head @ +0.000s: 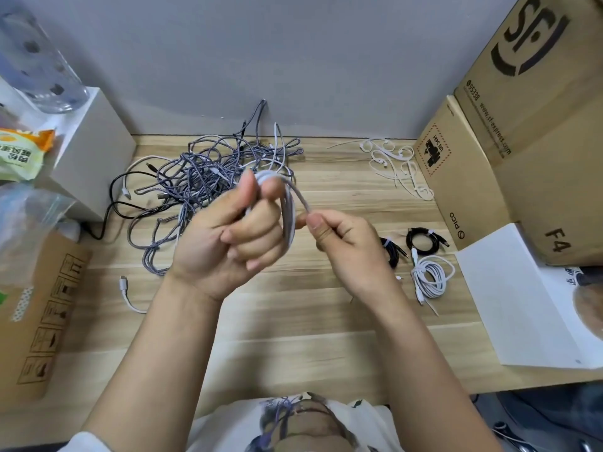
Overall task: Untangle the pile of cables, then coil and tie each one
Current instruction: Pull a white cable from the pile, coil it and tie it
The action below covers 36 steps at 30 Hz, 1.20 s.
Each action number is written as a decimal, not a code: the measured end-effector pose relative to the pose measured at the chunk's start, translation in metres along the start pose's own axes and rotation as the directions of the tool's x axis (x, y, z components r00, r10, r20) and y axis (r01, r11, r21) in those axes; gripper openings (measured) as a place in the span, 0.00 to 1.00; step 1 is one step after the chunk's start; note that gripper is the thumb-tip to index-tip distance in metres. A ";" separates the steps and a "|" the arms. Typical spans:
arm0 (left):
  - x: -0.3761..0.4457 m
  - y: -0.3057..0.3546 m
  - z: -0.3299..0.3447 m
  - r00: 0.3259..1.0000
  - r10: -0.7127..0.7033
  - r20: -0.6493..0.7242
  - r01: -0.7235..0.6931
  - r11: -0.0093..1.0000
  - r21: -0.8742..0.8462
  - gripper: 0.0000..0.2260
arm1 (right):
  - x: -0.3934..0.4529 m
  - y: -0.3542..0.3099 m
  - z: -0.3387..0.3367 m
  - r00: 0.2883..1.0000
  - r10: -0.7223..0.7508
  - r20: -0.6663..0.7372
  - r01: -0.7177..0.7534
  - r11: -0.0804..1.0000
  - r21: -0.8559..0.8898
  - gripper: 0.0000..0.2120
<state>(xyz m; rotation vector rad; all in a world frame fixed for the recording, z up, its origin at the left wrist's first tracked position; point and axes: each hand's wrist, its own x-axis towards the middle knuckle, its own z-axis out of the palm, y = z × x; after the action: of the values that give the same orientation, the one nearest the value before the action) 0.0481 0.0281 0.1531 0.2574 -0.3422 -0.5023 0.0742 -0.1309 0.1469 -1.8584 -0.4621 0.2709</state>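
Above the wooden table point(326, 337), my left hand point(235, 233) grips a coil of pale grey cable point(288, 220), its loops running over my fingers. My right hand point(339, 236) pinches the loose strand of that cable just right of the coil. Behind my hands lies a tangled pile of grey braided, white and black cables point(202, 177). At the right lie a tied white coil point(430, 278) and two tied black coils point(424, 241), point(393, 252). Several white ties point(394, 164) are scattered at the back right. A short white cable point(127, 295) lies at the left.
Cardboard boxes point(522, 141) stand along the right side, with white paper point(528, 305) in front of them. A white box point(94, 151) with a snack bag and a clear bottle is at the back left, a brown carton point(45, 314) at the left edge.
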 end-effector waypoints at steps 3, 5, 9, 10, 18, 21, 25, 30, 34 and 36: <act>0.008 0.000 0.005 0.965 0.185 -0.184 -0.162 0.978 0.134 0.14 | -0.002 0.002 0.006 0.984 0.094 0.152 -0.060 0.975 -0.214 0.13; 0.012 -0.007 0.002 0.861 0.346 -0.373 -0.177 0.891 0.419 0.16 | -0.004 0.000 0.009 0.970 0.134 0.203 -0.056 0.936 -0.347 0.11; 0.009 -0.016 -0.005 0.784 0.443 -0.436 -0.014 0.714 0.700 0.15 | -0.007 -0.011 0.006 0.939 0.191 0.287 0.021 0.800 -0.600 0.13; 0.008 -0.018 -0.006 0.788 0.431 -0.440 0.020 0.696 0.718 0.15 | -0.009 -0.015 0.005 0.933 0.189 0.306 0.046 0.780 -0.624 0.11; 0.005 -0.025 -0.002 0.754 0.330 -0.568 0.507 0.259 0.822 0.21 | -0.012 -0.037 -0.004 0.926 -0.140 0.352 0.325 0.771 -0.548 0.16; 0.003 -0.027 0.012 0.797 0.240 -0.554 0.527 0.172 0.832 0.31 | -0.008 -0.027 -0.008 0.964 -0.102 0.245 0.185 0.919 -0.348 0.09; 0.004 -0.026 0.012 0.830 0.154 -0.536 0.488 0.264 0.832 0.37 | -0.001 -0.018 -0.015 0.989 -0.144 0.017 0.145 0.980 -0.136 0.16; 0.009 -0.025 0.022 0.864 0.127 -0.487 0.434 0.301 0.849 0.27 | 0.007 -0.014 -0.027 0.985 -0.114 0.129 0.104 0.991 0.082 0.27; 0.011 -0.020 0.028 0.902 -0.017 -0.432 0.408 0.369 0.835 0.25 | 0.011 -0.011 -0.030 0.925 -0.150 0.348 0.098 0.982 0.162 0.15; 0.015 -0.020 0.032 0.917 -0.068 -0.394 0.385 0.416 0.824 0.25 | 0.010 -0.013 -0.027 0.916 -0.223 0.333 0.150 0.962 0.230 0.06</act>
<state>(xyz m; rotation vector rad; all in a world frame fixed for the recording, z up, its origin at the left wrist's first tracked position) 0.0394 -0.0011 0.1797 1.4645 -0.2382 -0.5028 0.0917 -0.1461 0.1687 -1.5562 -0.8282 0.5106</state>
